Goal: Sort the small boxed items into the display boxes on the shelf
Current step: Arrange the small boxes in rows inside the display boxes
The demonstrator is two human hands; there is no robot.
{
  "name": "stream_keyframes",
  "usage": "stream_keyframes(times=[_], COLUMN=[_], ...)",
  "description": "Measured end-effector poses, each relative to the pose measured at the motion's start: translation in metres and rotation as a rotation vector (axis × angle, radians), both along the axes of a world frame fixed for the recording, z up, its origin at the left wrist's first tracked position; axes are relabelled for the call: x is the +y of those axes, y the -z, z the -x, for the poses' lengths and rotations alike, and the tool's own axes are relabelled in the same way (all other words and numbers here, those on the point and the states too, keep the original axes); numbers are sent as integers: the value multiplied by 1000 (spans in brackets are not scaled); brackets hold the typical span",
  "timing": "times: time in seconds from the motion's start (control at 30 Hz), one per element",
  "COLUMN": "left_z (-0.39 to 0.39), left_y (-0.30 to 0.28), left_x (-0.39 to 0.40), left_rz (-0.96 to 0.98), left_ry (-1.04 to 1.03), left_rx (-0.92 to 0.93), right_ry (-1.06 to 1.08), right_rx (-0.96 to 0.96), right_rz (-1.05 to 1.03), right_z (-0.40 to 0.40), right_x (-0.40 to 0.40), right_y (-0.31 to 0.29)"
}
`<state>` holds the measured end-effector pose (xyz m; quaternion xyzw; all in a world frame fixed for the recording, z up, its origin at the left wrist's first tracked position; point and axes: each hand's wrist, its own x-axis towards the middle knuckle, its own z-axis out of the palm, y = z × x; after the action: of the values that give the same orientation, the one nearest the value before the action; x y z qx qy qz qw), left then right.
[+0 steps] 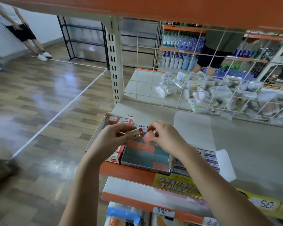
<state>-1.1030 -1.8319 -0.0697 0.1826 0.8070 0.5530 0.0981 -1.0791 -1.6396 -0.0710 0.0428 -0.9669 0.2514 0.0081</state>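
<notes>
Three display boxes sit in a row along the shelf's (235,144) near edge: left box (103,128), middle box (145,159), right box (209,162). Packets (211,95) heaped behind wire grid (203,70), far right. Both hands over the middle box, probably.

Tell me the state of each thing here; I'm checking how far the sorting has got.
left hand: holds a small red box above the display boxes.
right hand: pinches a small pink box.
middle display box: open, partly filled with blue and pink boxes.
left display box: open, red-and-white boxes inside.
right display box: open, holds blue-and-white boxes.
</notes>
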Motion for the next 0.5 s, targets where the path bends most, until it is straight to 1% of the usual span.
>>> stream_keyframes(times=[0.17, 0.37, 0.5], left_z=[-3, -3, -3], left_y=[2, 6, 7], left_x=[-1, -7, -13], left_rz=[12, 5, 23], left_ry=[-1, -4, -17], left_rx=[8, -17, -11], right_ry=[11, 16, -2], right_rx=[24, 32, 46], right_rz=[-46, -199, -257], right_z=[3, 0, -4], right_x=[1, 3, 2], right_y=[5, 6, 5])
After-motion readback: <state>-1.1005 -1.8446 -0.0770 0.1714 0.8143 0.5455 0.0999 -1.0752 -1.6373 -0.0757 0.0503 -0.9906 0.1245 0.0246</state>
